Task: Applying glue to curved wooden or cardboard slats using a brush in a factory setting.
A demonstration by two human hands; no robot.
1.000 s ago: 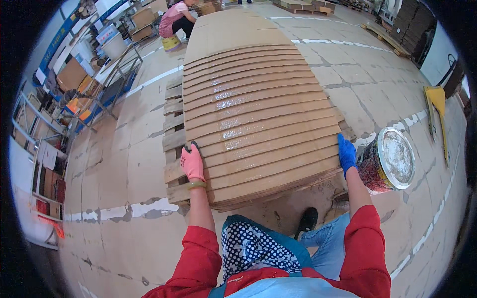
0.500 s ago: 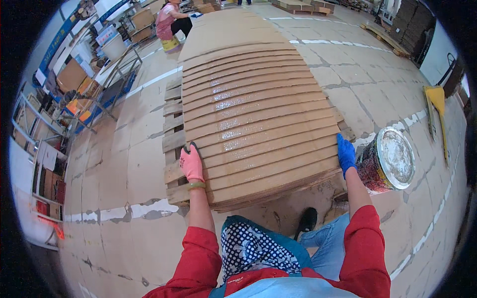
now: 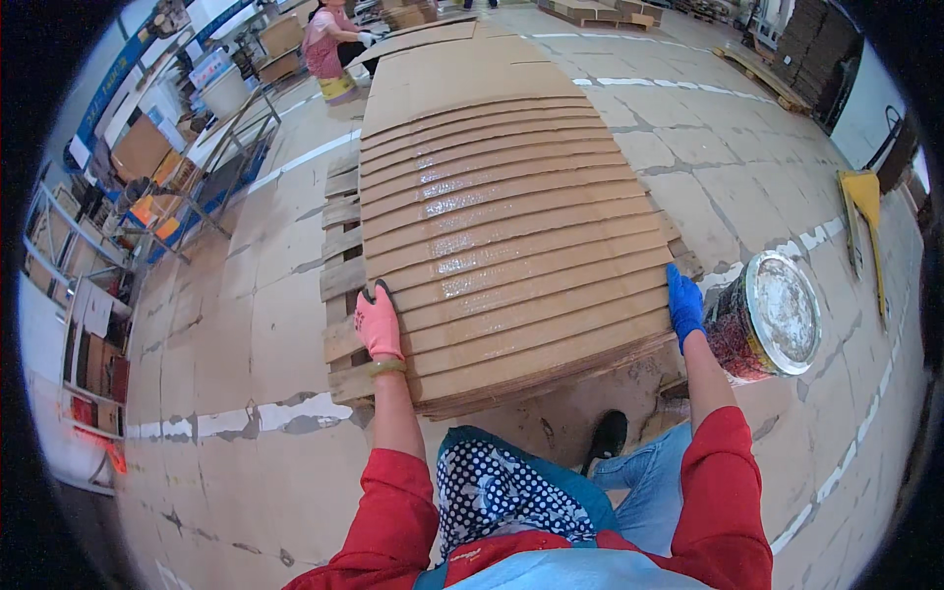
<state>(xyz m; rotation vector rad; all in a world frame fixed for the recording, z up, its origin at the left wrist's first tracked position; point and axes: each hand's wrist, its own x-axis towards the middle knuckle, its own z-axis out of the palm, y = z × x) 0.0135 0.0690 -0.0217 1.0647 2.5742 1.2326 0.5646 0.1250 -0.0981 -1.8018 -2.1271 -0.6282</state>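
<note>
A long stack of brown cardboard sheets (image 3: 531,265) lies before me, its upper sheets fanned out in overlapping steps. Wet, shiny streaks run down the left part of the steps. My left hand (image 3: 380,323), in a pink glove with dark fingertips, is closed on the stack's near left edge. At the near right edge my right hand (image 3: 685,305), in a blue glove, grips the sheets from the side, fingers together. The undersides of both hands are hidden. Beneath the stack, a wooden pallet (image 3: 342,280) shows along the left.
A paint-smeared bucket (image 3: 784,313) stands close to my right hand. At the far end a co-worker (image 3: 329,44) sits on a yellow stool, hands at a cardboard sheet (image 3: 418,39). Metal racks (image 3: 197,197) line the left; a yellow pallet-jack-like tool (image 3: 861,211) is at right.
The far co-worker's hands have shifted left, and a sheet at that end now sits askew toward them. My own hands and the near sheets look almost unmoved.
</note>
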